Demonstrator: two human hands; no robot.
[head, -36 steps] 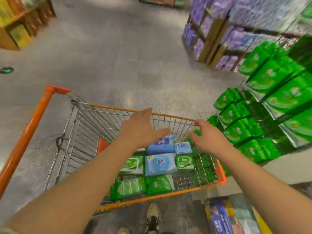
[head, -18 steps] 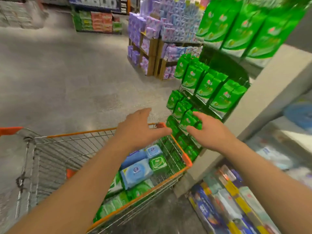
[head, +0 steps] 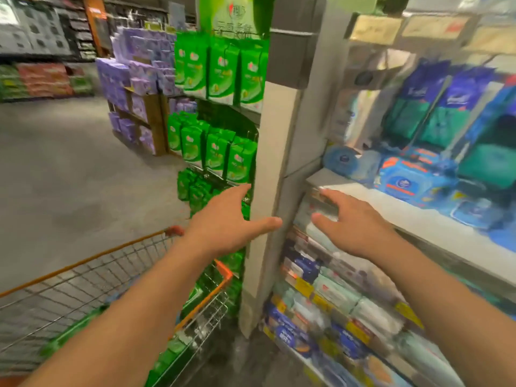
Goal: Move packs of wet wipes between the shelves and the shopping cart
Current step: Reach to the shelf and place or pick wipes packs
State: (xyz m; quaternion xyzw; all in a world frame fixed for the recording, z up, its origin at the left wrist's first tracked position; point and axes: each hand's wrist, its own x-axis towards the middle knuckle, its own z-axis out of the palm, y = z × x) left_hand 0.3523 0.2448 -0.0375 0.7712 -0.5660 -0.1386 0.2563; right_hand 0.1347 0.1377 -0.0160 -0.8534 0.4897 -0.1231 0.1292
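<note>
Hands [head: 290,222], earlier over the cart [head: 195,277], now before shelves [head: 391,216].

Even, fairly bright indoor light with soft, faint shadows on the floor [head: 69,191]. Motion blur smears the shelves [head: 418,213] at right and the cart [head: 83,289] below. Wide-angle distortion bends the edges.

cart [head: 83,291]: metal wire, orange plastic trim | green packs [head: 223,71]: glossy film | floor [head: 69,177]: matt, speckled
</note>
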